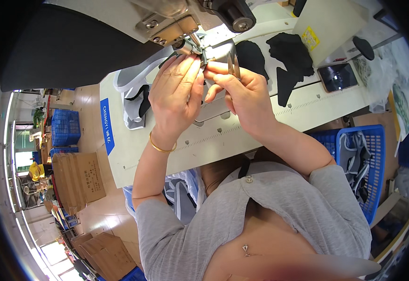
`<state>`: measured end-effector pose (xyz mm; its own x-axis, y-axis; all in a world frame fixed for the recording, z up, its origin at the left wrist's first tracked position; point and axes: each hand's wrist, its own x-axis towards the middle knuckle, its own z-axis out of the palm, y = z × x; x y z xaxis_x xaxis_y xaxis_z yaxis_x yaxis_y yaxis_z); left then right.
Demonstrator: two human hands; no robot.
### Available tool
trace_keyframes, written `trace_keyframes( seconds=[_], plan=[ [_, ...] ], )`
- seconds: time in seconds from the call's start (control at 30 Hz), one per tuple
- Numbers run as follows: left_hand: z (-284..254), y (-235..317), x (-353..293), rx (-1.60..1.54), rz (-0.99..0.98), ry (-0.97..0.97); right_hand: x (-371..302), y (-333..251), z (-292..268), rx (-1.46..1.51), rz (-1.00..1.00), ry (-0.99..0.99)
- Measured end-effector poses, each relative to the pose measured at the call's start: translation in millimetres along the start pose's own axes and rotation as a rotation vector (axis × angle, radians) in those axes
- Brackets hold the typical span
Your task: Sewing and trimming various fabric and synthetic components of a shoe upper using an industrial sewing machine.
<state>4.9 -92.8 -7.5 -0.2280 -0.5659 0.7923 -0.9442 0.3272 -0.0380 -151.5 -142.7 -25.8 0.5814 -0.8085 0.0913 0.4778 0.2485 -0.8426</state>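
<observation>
Under the needle area of a sewing machine (178, 35) lies a small black fabric piece (203, 60). My left hand (176, 91) presses its closed fingers on the fabric's left side, close to the presser foot. From the right, my right hand (244, 91) pinches the near edge of it between thumb and forefinger. A slim metal tool with two pointed blades (234, 66), looking like thread snips, sticks up from the right hand's fingers. Left of my left hand, a grey-and-white garment piece with black parts (136, 105) lies on the machine table (167, 157). My fingers partly hide the stitching spot.
Cut black fabric pieces (291, 56) lie right of the needle, with a phone (337, 77) farther right. A blue basket (377, 173) of grey garment pieces stands at right below the table. Cardboard boxes (75, 180) and blue crates (65, 127) sit on the floor at left.
</observation>
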Motion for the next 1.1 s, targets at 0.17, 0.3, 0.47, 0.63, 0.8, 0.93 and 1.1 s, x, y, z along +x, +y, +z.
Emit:
trace_keyframes(
  seconds=[0.17,0.3,0.47,0.63,0.8,0.93,1.1],
  plan=[
    [1.9,-2.9,0.9,0.004,-0.014,-0.02,-0.7,-1.7,0.5,-0.049,0.01,-0.009],
    [4.9,-6.7,2.9,0.02,0.007,0.016,-0.9,-2.1,2.1,-0.064,0.045,-0.03],
    [4.5,-8.6,5.4,0.003,-0.023,-0.01,-0.2,-3.1,7.6,-0.043,-0.006,-0.031],
    [2.9,-8.9,6.7,-0.011,-0.044,-0.034,-1.0,-4.5,9.4,-0.028,0.004,-0.036],
    [3.0,-10.4,8.0,-0.04,-0.027,-0.024,-2.0,-3.7,11.3,-0.004,-0.004,-0.037],
    [3.8,-10.8,7.6,-0.03,-0.013,-0.02,-2.9,-4.7,10.8,0.002,0.007,-0.042],
    [4.6,-12.4,7.5,-0.068,-0.027,-0.007,-3.1,-3.1,11.3,0.027,0.024,-0.087]
  ],
)
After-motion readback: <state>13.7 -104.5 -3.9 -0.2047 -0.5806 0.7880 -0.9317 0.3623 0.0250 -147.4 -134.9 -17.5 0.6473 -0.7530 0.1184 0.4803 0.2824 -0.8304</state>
